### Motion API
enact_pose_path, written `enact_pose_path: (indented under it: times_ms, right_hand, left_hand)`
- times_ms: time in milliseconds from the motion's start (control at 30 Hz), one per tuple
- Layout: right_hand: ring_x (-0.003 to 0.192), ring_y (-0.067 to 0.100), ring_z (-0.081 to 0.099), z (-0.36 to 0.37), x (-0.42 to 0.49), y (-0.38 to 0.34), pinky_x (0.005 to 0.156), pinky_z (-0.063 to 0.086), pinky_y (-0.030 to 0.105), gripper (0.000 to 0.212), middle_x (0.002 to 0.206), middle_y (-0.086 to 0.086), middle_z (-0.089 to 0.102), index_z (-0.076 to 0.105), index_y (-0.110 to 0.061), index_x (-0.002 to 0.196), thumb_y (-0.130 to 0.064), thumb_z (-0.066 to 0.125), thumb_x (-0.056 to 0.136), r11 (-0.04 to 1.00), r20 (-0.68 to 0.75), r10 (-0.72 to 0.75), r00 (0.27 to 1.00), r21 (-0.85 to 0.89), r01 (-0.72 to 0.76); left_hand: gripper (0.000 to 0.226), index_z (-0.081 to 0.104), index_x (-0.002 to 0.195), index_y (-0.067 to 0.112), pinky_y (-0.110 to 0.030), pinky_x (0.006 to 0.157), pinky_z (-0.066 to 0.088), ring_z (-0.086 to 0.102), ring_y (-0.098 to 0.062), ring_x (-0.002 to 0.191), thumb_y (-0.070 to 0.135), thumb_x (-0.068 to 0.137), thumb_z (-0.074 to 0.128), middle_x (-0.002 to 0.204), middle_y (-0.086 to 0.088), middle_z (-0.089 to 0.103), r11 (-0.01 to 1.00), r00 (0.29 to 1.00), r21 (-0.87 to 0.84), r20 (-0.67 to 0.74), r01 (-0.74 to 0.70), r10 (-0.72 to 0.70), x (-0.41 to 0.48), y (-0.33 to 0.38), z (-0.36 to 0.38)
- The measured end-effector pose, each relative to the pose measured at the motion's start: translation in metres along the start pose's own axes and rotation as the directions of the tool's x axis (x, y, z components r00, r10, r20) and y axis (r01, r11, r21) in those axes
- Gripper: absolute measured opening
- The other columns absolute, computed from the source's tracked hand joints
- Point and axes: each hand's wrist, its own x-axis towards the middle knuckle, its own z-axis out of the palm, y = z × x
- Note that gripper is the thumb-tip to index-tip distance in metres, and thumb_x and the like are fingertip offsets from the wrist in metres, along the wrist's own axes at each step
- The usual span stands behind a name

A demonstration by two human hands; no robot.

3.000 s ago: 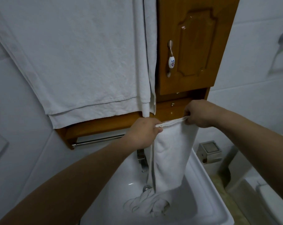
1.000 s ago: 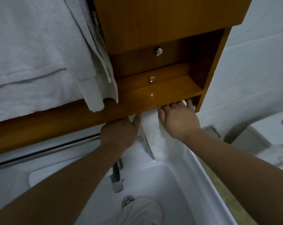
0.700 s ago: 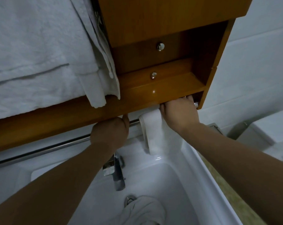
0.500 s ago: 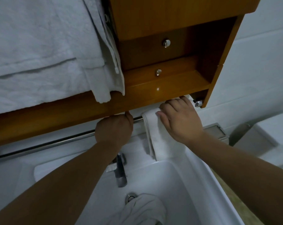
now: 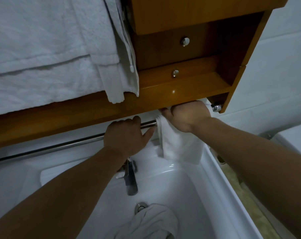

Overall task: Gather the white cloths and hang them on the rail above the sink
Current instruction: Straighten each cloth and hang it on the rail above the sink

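A white cloth [image 5: 179, 145] hangs folded over the right end of the steel rail [image 5: 60, 147], under the wooden shelf. My right hand [image 5: 187, 116] lies over the top of this cloth at the rail. Its fingers reach over the fold and are hidden under the shelf. My left hand [image 5: 127, 135] is at the rail just left of the cloth, with fingers curled up over the bar and thumb pointing at the cloth's edge. A second white cloth [image 5: 156, 221] lies crumpled in the sink [image 5: 215, 178] near the drain [image 5: 141, 207].
A wooden cabinet with an open shelf [image 5: 180, 94] hangs low over the rail. Large white towels [image 5: 42, 49] drape over its left part. A chrome faucet [image 5: 131, 180] stands at the back of the sink. A white fixture [image 5: 292, 140] is at the right.
The cloth has gone from held stretched over the sink to draped on the rail. My right hand has slid up onto its top fold, and my left hand has stayed at the rail.
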Motion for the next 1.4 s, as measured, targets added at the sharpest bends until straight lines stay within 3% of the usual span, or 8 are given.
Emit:
enact_pose_path:
  times_ms: [133, 233, 400, 700, 833, 1033, 1233, 1400]
  right_hand:
    - [0.061, 0.025, 0.057, 0.007, -0.01, -0.001, 0.061, 0.039, 0.033, 0.059, 0.06, 0.001, 0.055, 0.064, -0.022, 0.077, -0.057, 0.022, 0.101, 0.997, -0.139, -0.058, 0.989, -0.064, 0.049]
    - [0.077, 0.031, 0.061, 0.018, -0.031, -0.001, 0.079, 0.042, 0.041, 0.051, 0.078, 0.007, 0.066, 0.066, -0.016, 0.088, -0.05, 0.032, 0.103, 0.986, -0.341, -0.111, 0.934, -0.156, 0.06]
    - [0.094, 0.032, 0.058, 0.025, -0.048, 0.004, 0.097, 0.038, 0.047, 0.049, 0.097, 0.009, 0.066, 0.064, -0.014, 0.106, -0.052, 0.033, 0.102, 0.976, -0.314, -0.094, 0.945, -0.217, 0.025]
    - [0.049, 0.019, 0.047, 0.005, -0.009, 0.008, 0.056, 0.035, 0.027, 0.069, 0.051, -0.002, 0.048, 0.054, -0.016, 0.058, -0.058, 0.017, 0.097, 0.99, -0.09, -0.021, 0.996, -0.139, 0.008]
    - [0.056, 0.02, 0.053, -0.001, -0.001, 0.009, 0.058, 0.047, 0.03, 0.064, 0.056, 0.001, 0.054, 0.059, -0.019, 0.062, -0.059, 0.025, 0.099, 0.999, 0.0, 0.047, 0.999, 0.015, -0.047]
    - [0.081, 0.033, 0.06, 0.019, -0.041, 0.004, 0.082, 0.042, 0.043, 0.047, 0.084, 0.009, 0.066, 0.066, -0.014, 0.092, -0.048, 0.035, 0.102, 0.981, -0.358, -0.107, 0.927, -0.193, 0.038]
    - [0.081, 0.03, 0.061, 0.018, -0.032, -0.007, 0.081, 0.04, 0.041, 0.061, 0.082, 0.007, 0.067, 0.064, -0.016, 0.089, -0.063, 0.026, 0.099, 0.977, -0.271, -0.051, 0.961, -0.214, -0.008]
    - [0.062, 0.019, 0.058, -0.007, -0.009, -0.002, 0.064, 0.045, 0.031, 0.072, 0.06, 0.0, 0.057, 0.056, -0.018, 0.063, -0.069, 0.018, 0.095, 0.998, 0.041, -0.043, 0.998, -0.05, 0.045]
  left_hand:
    - [0.056, 0.056, 0.077, 0.017, -0.019, 0.047, 0.017, 0.017, -0.009, 0.038, 0.068, 0.09, 0.038, 0.047, 0.007, 0.019, 0.999, 0.998, 0.05, 0.055, -0.013, 0.01, 0.0, -0.002, -0.002]
    - [0.064, 0.061, 0.104, 0.02, -0.02, 0.046, 0.024, 0.032, -0.011, 0.042, 0.072, 0.09, 0.026, 0.053, 0.004, 0.041, 0.998, 0.996, 0.049, 0.085, -0.045, 0.041, -0.001, -0.005, -0.001]
    - [0.075, 0.047, 0.141, 0.025, -0.021, 0.048, 0.031, 0.037, -0.012, 0.051, 0.072, 0.09, 0.021, 0.07, 0.0, 0.061, 0.995, 0.994, -0.005, 0.04, -0.098, 0.099, -0.007, -0.008, -0.002]
    - [0.04, 0.062, 0.104, 0.022, -0.022, 0.047, 0.025, 0.036, -0.014, 0.045, 0.053, 0.098, 0.037, 0.06, 0.002, 0.052, 0.993, 0.993, -0.023, -0.014, -0.115, 0.115, -0.009, -0.008, 0.0]
    - [0.038, 0.058, 0.089, 0.02, -0.022, 0.046, 0.021, 0.03, -0.014, 0.043, 0.051, 0.098, 0.038, 0.055, 0.002, 0.044, 0.996, 0.995, 0.009, -0.038, -0.093, 0.093, -0.008, -0.007, -0.001]
    - [0.044, 0.053, 0.084, 0.021, -0.021, 0.046, 0.022, 0.031, -0.013, 0.04, 0.054, 0.1, 0.028, 0.054, 0.004, 0.04, 0.998, 0.998, -0.004, -0.001, -0.07, 0.07, -0.007, -0.005, -0.004]
    - [0.037, 0.053, 0.087, 0.022, -0.021, 0.046, 0.019, 0.032, -0.013, 0.041, 0.054, 0.099, 0.037, 0.055, 0.006, 0.039, 0.997, 0.997, -0.014, 0.023, -0.07, 0.07, -0.006, -0.005, -0.005]
    - [0.037, 0.053, 0.086, 0.023, -0.02, 0.047, 0.014, 0.031, -0.011, 0.04, 0.053, 0.099, 0.036, 0.054, 0.006, 0.041, 0.998, 0.998, -0.005, 0.023, -0.064, 0.064, -0.006, -0.005, -0.006]
